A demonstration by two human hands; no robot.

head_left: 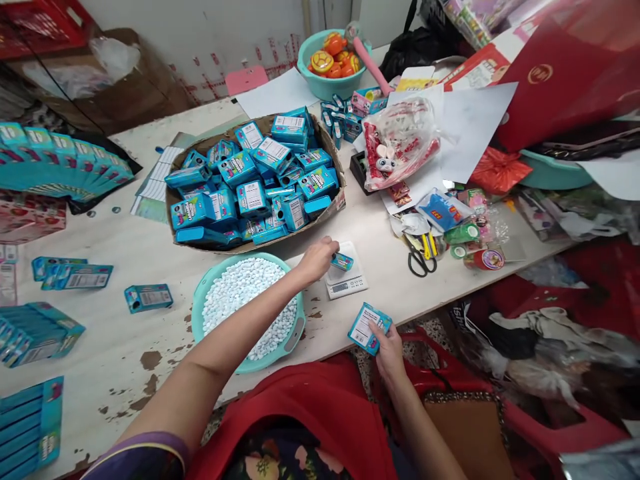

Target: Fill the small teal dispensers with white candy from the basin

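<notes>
Left hand [316, 259] grip closed on a small blue rectangular container [343, 261] — pinched at its left end, the container lying on the platform of a small white digital pocket scale [346, 279]. Scale sits on the worn white counter [125, 247], near its front edge.

Right hand [387, 347] grip closed on a small blue printed cardboard box [369, 328] — label side up, fingers at its lower right corner. It's held just off the counter's front edge, at 5 o'clock from the scale, apart from it.

At 9 o'clock from the scale: round teal plastic basin of small white pellets [249, 308], rim just beside the scale; left forearm crosses over it.

At 11 o'clock from the basin: shallow brown cardboard tray [336, 155] heaped with more blue printed boxes [255, 183], lying every which way.

At 3 o'clock from the scale: black-handled scissors [419, 260], then rolls of tape [467, 235] and a red-lidded round tin [487, 259], all near each other.

At 1 o'clock: clear plastic bag of red-and-white items [400, 140], on white paper sheets [473, 123].

At 12 o'clock, far edge: teal plastic bowl of orange and yellow toys [334, 63].

At 9 o'clock, far left of the counter: one loose blue box [149, 297], flat blue carton blanks in stacks [35, 332], a fanned row of them [60, 163] further back.

Red garment [310, 413] across the lap, below the counter edge.
</notes>
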